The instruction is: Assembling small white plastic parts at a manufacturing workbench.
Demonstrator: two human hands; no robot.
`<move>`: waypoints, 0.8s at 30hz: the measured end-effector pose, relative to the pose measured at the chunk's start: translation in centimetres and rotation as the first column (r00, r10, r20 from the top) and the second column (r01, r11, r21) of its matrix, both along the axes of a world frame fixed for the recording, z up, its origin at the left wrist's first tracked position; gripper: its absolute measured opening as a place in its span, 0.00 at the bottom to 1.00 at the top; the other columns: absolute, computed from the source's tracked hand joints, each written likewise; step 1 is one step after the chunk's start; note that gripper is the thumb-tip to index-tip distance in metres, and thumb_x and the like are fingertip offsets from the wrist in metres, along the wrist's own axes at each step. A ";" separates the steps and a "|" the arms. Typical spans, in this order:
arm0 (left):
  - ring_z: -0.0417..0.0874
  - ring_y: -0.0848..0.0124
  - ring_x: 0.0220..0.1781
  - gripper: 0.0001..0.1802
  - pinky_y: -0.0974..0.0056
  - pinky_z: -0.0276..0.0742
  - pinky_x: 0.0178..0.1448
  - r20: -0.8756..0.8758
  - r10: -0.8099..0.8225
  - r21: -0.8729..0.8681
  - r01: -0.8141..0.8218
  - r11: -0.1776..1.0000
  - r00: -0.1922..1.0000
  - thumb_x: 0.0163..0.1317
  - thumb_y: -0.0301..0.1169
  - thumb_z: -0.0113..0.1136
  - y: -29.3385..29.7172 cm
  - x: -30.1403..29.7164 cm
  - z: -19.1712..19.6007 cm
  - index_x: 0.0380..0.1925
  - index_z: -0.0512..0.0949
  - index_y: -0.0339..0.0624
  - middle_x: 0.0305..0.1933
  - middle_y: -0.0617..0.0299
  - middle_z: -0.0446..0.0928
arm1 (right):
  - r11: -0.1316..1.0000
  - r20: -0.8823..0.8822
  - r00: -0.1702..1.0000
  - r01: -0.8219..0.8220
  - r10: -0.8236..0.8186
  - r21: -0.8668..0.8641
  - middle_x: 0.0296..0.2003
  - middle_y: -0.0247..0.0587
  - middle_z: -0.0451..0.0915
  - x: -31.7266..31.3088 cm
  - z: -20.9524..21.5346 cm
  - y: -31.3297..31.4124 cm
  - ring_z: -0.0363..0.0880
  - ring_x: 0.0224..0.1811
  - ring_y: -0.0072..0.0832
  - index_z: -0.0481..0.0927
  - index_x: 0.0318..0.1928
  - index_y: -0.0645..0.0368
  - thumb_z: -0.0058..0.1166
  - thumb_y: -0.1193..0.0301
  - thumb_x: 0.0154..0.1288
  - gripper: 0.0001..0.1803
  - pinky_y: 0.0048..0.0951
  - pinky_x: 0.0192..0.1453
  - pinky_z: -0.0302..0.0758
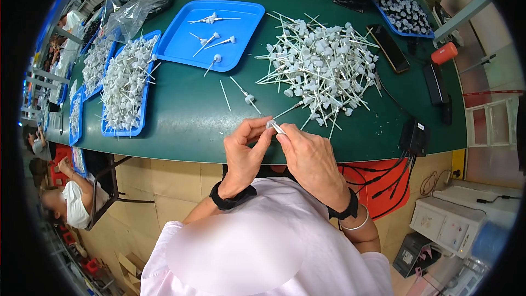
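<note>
Head view: clock directions run from the fingertips, 12 being across the table (189,115).
Left hand (244,151): thumb and finger pinched on a pale cap (269,124).
Right hand (312,151): clamped on a white tube (279,129), its long axis toward 4 o'clock; the fingers hide whether it joins the cap.
Hands: close together, fingertips almost meeting, above the near edge.
Pile (323,60): at 1 to 2 o'clock, stems pointing every way; right hand nearer.
Loose piece (249,99): between 10 and 11 o'clock, just beyond the left fingertips; long axis from 11 to 5, left hand nearer.
Blue tray (241,38): at 11 o'clock, a few pieces inside.
Full tray (123,133): between 9 and 10.
Phone (388,48): at 2, beside the pile.
</note>
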State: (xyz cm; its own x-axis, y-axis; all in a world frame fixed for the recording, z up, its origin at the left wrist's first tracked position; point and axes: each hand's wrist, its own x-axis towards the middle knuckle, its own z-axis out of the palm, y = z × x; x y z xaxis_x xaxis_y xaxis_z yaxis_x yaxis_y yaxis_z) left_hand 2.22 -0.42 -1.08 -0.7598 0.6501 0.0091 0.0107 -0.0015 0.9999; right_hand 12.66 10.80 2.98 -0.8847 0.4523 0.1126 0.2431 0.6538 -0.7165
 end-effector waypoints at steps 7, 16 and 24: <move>0.84 0.77 0.40 0.13 0.73 0.78 0.45 -0.246 0.011 -0.078 -0.031 0.996 0.969 0.63 0.19 0.62 -0.2 0.1 -0.3 0.49 0.79 0.32 0.38 0.60 0.85 | 1.000 0.037 0.999 0.011 -0.011 0.018 0.28 0.50 0.80 0.0 0.4 -0.2 0.79 0.27 0.51 0.73 0.42 0.61 0.49 0.71 0.72 0.06 0.46 0.27 0.73; 0.84 0.77 0.41 0.13 0.73 0.78 0.46 -0.106 -0.001 -0.044 -0.004 0.999 0.994 0.64 0.20 0.62 -0.2 0.1 -0.2 0.49 0.79 0.31 0.38 0.58 0.85 | 0.995 -0.017 1.000 -0.008 0.009 0.097 0.23 0.51 0.80 0.1 0.1 -0.1 0.80 0.23 0.50 0.73 0.40 0.63 0.49 0.71 0.71 0.07 0.45 0.24 0.76; 0.83 0.78 0.40 0.13 0.74 0.79 0.45 0.103 -0.040 0.028 0.037 0.999 0.994 0.65 0.20 0.61 -0.2 0.0 0.0 0.49 0.78 0.30 0.40 0.57 0.84 | 0.996 -0.030 0.999 -0.020 0.023 0.085 0.24 0.51 0.80 0.2 0.2 0.1 0.80 0.24 0.49 0.73 0.38 0.64 0.50 0.71 0.71 0.07 0.45 0.26 0.75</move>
